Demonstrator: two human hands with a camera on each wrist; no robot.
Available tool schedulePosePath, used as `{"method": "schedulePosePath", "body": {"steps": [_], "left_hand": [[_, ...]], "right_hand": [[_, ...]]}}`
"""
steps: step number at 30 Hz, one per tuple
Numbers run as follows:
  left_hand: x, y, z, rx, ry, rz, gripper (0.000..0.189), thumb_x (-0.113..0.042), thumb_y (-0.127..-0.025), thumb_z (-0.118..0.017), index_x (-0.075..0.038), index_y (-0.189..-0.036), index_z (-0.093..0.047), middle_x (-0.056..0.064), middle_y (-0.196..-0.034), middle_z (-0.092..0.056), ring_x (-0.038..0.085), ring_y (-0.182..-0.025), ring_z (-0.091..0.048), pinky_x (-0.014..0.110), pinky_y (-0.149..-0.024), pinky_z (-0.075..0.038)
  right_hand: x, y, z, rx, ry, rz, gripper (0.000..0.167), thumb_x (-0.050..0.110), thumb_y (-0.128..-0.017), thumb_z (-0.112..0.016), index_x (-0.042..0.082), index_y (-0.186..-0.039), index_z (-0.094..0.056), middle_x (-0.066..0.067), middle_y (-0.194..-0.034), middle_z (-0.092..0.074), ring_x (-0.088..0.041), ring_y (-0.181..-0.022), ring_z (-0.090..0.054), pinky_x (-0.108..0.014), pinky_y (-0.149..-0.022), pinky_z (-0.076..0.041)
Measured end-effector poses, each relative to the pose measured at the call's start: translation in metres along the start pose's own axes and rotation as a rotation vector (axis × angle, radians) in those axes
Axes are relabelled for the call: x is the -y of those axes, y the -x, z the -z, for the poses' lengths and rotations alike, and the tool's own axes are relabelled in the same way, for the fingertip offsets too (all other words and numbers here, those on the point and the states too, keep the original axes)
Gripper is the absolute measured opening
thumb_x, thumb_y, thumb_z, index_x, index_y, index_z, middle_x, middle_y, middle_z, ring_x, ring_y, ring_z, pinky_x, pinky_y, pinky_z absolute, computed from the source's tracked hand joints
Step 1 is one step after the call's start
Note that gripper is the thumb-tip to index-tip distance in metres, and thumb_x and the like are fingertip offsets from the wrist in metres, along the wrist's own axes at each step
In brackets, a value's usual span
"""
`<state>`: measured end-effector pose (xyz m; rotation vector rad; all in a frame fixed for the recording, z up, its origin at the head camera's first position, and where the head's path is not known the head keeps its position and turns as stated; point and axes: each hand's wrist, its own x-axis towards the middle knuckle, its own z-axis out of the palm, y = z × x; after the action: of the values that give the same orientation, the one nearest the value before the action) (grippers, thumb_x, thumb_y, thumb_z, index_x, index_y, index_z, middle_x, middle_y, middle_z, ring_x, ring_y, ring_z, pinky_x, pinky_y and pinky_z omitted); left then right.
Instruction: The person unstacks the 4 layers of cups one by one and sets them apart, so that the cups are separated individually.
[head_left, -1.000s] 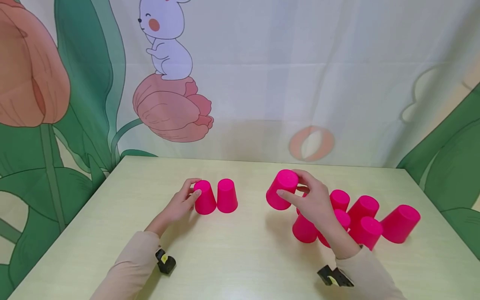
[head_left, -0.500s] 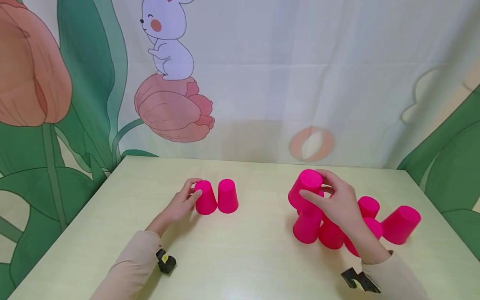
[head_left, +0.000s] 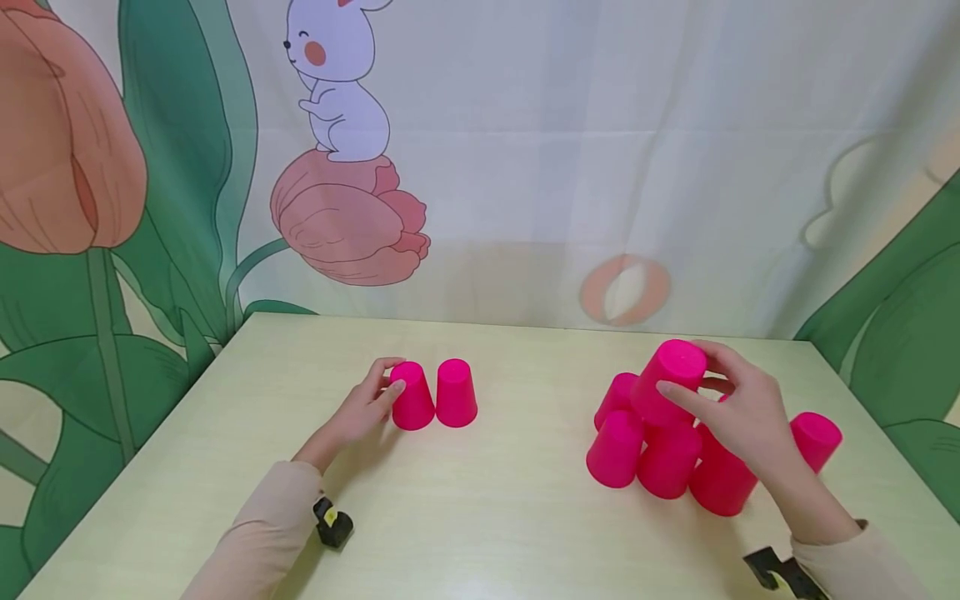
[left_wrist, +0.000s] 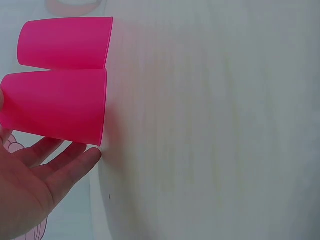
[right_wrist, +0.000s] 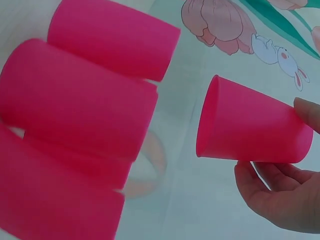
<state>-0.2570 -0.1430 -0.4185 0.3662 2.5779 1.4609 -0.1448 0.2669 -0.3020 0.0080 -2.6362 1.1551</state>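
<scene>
My left hand [head_left: 365, 406] holds an upside-down bright pink plastic cup [head_left: 413, 402] between thumb and fingers; it stands on the table at left centre. Close on its right stands a second pink cup [head_left: 456, 394]. My right hand [head_left: 750, 408] pinches another upside-down cup [head_left: 666, 385] near its base, thumb on one side and fingers on the other. In the right wrist view this held cup [right_wrist: 255, 122] hangs apart from the tops of several grouped cups [right_wrist: 80, 100]. Some of that group is hidden behind the right hand and held cup in the head view.
The grouped cups stand upside down in tight rows on the right, with a front cup [head_left: 615, 450] at their left end. Another cup [head_left: 816, 435] stands at far right, partly behind the forearm. A printed curtain [head_left: 495, 167] hangs behind the pale table [head_left: 510, 517].
My right hand has carried its cup to the right, from left of the group to above it. My left hand and its two cups have stayed in place.
</scene>
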Motion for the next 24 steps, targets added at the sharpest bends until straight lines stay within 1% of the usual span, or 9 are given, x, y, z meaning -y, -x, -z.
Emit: {"method": "schedulePosePath", "body": {"steps": [4, 9, 11, 13, 16, 18, 19, 22, 24], "left_hand": [[-0.001, 0.000, -0.001, 0.000, 0.003, -0.009, 0.044, -0.025, -0.096, -0.045, -0.017, -0.135, -0.026, 0.017, -0.123, -0.046, 0.032, -0.106, -0.048, 0.042, -0.080, -0.047], [-0.001, 0.000, -0.002, -0.001, 0.004, -0.011, 0.045, -0.025, -0.096, -0.046, -0.017, -0.135, -0.026, 0.017, -0.124, -0.046, 0.033, -0.108, -0.047, 0.042, -0.080, -0.047], [0.000, 0.000, -0.002, -0.001, 0.002, -0.012, 0.046, -0.025, -0.095, -0.046, -0.016, -0.135, -0.026, 0.017, -0.124, -0.046, 0.033, -0.109, -0.047, 0.041, -0.080, -0.047], [0.000, 0.001, -0.002, -0.001, 0.002, -0.013, 0.045, -0.025, -0.096, -0.046, -0.016, -0.135, -0.026, 0.017, -0.124, -0.046, 0.033, -0.108, -0.047, 0.040, -0.080, -0.047], [0.000, 0.001, -0.002, 0.006, 0.004, -0.016, 0.046, -0.026, -0.096, -0.046, -0.015, -0.136, -0.026, 0.018, -0.125, -0.045, 0.034, -0.109, -0.047, 0.041, -0.080, -0.047], [-0.001, 0.002, -0.002, 0.007, 0.004, -0.013, 0.046, -0.026, -0.096, -0.045, -0.016, -0.136, -0.026, 0.018, -0.125, -0.045, 0.034, -0.110, -0.046, 0.041, -0.080, -0.047], [-0.001, 0.002, -0.001, 0.006, 0.003, -0.010, 0.046, -0.026, -0.096, -0.045, -0.016, -0.136, -0.025, 0.019, -0.126, -0.045, 0.035, -0.110, -0.046, 0.042, -0.081, -0.047], [-0.001, 0.002, -0.001, 0.002, 0.000, -0.004, 0.047, -0.027, -0.096, -0.045, -0.016, -0.136, -0.025, 0.019, -0.126, -0.044, 0.035, -0.111, -0.045, 0.043, -0.082, -0.047], [-0.001, 0.002, -0.001, -0.001, 0.000, -0.003, 0.047, -0.027, -0.096, -0.045, -0.016, -0.136, -0.025, 0.019, -0.126, -0.044, 0.035, -0.111, -0.046, 0.043, -0.082, -0.047]], "right_hand": [[-0.008, 0.004, 0.010, -0.011, 0.023, -0.020, 0.067, 0.032, -0.080, -0.069, 0.008, -0.135, -0.039, -0.019, -0.121, -0.048, -0.038, -0.102, -0.051, -0.041, -0.069, -0.051], [-0.018, 0.009, 0.021, -0.021, 0.031, -0.056, 0.068, 0.035, -0.081, -0.068, 0.008, -0.135, -0.038, -0.018, -0.121, -0.048, -0.037, -0.101, -0.051, -0.028, -0.065, -0.049], [-0.023, 0.011, 0.026, -0.021, 0.027, -0.068, 0.067, 0.035, -0.081, -0.068, 0.008, -0.135, -0.038, -0.017, -0.121, -0.048, -0.036, -0.101, -0.050, -0.026, -0.062, -0.049], [-0.028, 0.013, 0.031, -0.026, 0.034, -0.074, 0.067, 0.036, -0.081, -0.068, 0.009, -0.135, -0.039, -0.013, -0.119, -0.048, -0.030, -0.098, -0.051, -0.025, -0.060, -0.049], [-0.036, 0.016, 0.040, -0.034, 0.044, -0.084, 0.065, 0.037, -0.081, -0.067, 0.010, -0.134, -0.041, -0.003, -0.114, -0.049, -0.011, -0.091, -0.053, -0.023, -0.060, -0.049], [-0.041, 0.018, 0.045, -0.045, 0.055, -0.088, 0.065, 0.037, -0.081, -0.067, 0.011, -0.134, -0.042, 0.005, -0.110, -0.050, 0.001, -0.084, -0.051, -0.021, -0.060, -0.048], [-0.044, 0.018, 0.047, -0.049, 0.054, -0.091, 0.064, 0.037, -0.081, -0.068, 0.011, -0.133, -0.042, 0.008, -0.108, -0.050, 0.005, -0.081, -0.050, -0.020, -0.060, -0.048], [-0.050, 0.021, 0.053, -0.063, 0.045, -0.104, 0.063, 0.036, -0.080, -0.068, 0.011, -0.133, -0.043, 0.013, -0.104, -0.051, 0.010, -0.077, -0.051, -0.019, -0.059, -0.048], [-0.053, 0.023, 0.056, -0.075, 0.047, -0.124, 0.065, 0.037, -0.080, -0.068, 0.009, -0.133, -0.042, 0.014, -0.102, -0.050, 0.010, -0.075, -0.051, -0.020, -0.058, -0.048]]}}
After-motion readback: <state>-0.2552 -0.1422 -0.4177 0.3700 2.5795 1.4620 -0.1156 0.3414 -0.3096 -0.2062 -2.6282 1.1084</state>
